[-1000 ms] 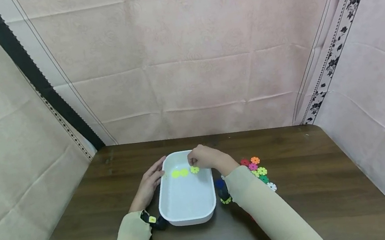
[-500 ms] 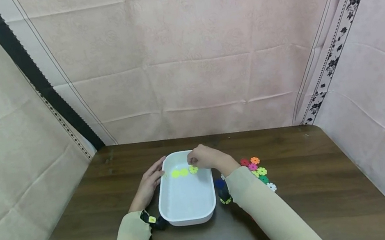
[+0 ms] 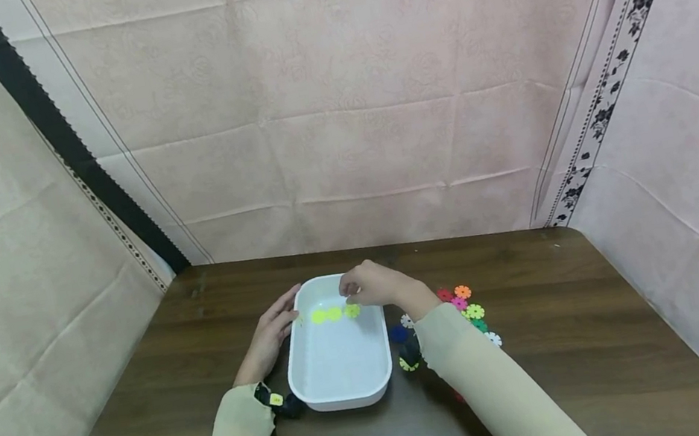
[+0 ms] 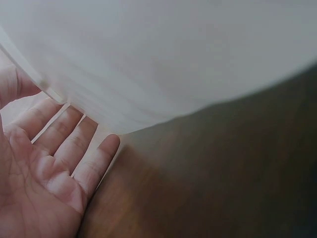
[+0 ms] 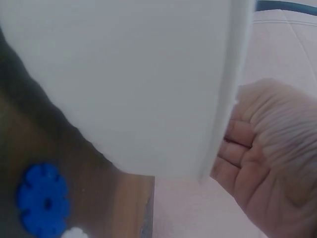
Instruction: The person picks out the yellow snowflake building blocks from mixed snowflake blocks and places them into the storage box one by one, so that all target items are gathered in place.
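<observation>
A white plastic tub (image 3: 339, 355) stands on the wooden table. My left hand (image 3: 271, 335) holds its left rim, thumb over the edge; in the left wrist view, the left hand's fingers (image 4: 74, 141) lie along the outer wall. Three yellow-green notched discs (image 3: 334, 314) form a row across the tub's far part. My right hand (image 3: 376, 288) reaches over the right rim, its loosely bent fingers just above the rightmost disc (image 3: 352, 311), thumb and forefinger slightly apart. The right wrist view hides these fingertips behind the tub wall.
To the tub's right lie several flower-shaped discs, among them an orange one (image 3: 463, 291), a green one (image 3: 478, 324) and a blue one (image 5: 43, 201). Part of this group is hidden by my right forearm (image 3: 473, 365). Pale cloth (image 3: 341, 114) hangs behind the table (image 3: 584, 334).
The rightmost yellow-green disc shifts slightly left into the row. My right fingers part a little and come up off it. The left hand and tub stay put.
</observation>
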`<state>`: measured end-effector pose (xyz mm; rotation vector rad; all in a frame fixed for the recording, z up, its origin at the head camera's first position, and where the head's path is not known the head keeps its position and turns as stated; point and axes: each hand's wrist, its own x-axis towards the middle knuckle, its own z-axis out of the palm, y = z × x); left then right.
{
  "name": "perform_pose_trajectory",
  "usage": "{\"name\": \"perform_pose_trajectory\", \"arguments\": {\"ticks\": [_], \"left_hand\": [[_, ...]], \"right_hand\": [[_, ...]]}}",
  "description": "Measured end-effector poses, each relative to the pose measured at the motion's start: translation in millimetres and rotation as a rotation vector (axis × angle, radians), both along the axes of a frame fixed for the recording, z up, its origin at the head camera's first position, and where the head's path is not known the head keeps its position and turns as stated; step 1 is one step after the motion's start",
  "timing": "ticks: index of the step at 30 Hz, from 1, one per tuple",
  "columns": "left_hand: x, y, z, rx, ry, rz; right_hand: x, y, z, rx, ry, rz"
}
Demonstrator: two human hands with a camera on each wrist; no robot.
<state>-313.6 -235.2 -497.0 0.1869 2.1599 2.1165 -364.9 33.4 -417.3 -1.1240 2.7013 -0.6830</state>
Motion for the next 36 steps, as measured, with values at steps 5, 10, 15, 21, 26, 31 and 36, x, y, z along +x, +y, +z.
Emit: {"name": "perform_pose_trajectory", "arguments": {"ticks": [5, 10, 15, 21, 26, 31, 36], "left_hand": [[0.6, 0.9, 0.1, 0.000, 0.008, 0.005], [1.9, 1.8, -3.4, -0.006, 0.023, 0.011], [1.4, 1.0, -3.0, -0.002, 0.013, 0.004], [-0.8, 0.7, -0.7, -0.005, 0.008, -0.010], [-2.7, -0.5, 1.3, 0.002, -0.005, -0.017], [-2.2, -0.6, 0.8, 0.000, -0.015, -0.009], [-0.3, 0.4, 0.8, -0.010, -0.003, -0.002]], "right_hand": [[4.6, 4.9, 4.8, -0.046, -0.005, 0.004], [7.9, 11.7, 1.4, -0.086, -0.005, 0.007], [13.2, 18.6, 0.2, -0.144, -0.029, 0.003], [18.3, 24.4, 1.4, -0.167, -0.021, -0.007], [20.4, 27.5, 4.7, -0.174, 0.000, -0.012], [23.7, 33.7, 5.4, -0.195, -0.007, -0.023], [26.8, 44.5, 6.3, -0.229, -0.012, -0.039]]}}
